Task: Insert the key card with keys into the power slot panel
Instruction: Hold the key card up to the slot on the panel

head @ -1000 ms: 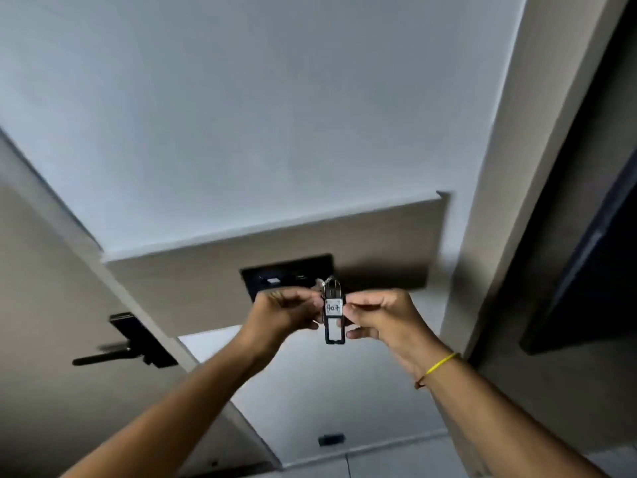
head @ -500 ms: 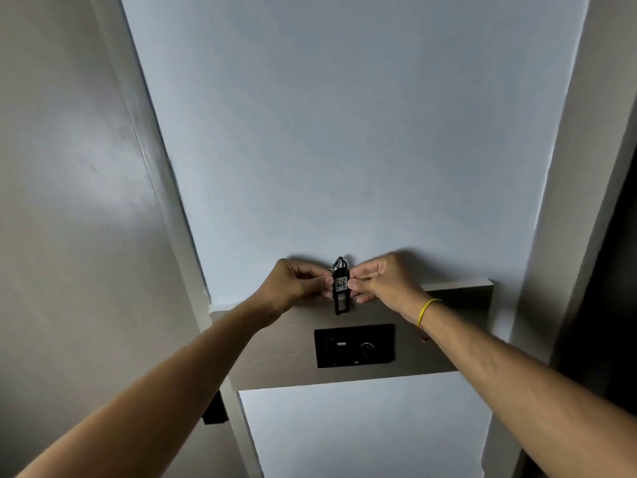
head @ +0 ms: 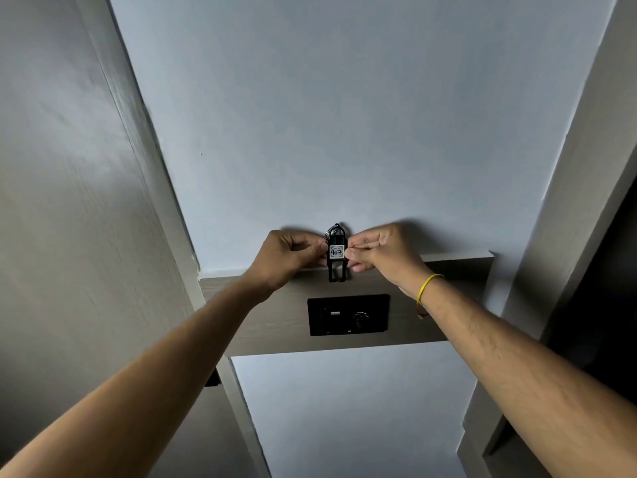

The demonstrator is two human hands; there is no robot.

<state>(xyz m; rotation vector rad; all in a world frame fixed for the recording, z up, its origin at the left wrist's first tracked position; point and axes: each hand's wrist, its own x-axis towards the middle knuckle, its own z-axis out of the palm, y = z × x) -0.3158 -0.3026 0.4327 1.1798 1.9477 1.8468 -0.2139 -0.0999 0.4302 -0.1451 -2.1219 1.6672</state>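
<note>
Since before, both hands barely shifted: left hand [head: 289,254] and right hand [head: 378,249] pinch key card [head: 336,257]; lower it squarely toward power slot panel [head: 348,314] at frame centre.

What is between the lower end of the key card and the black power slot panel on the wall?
In the head view, only a bare strip of wood-grain board separates the key card from the power slot panel below it.

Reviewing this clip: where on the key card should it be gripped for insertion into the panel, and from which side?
Pinch the key card by its labelled upper half, from the left and right edges, as the left hand and right hand do. That leaves its narrow lower end free, pointing down toward the black panel.
</note>
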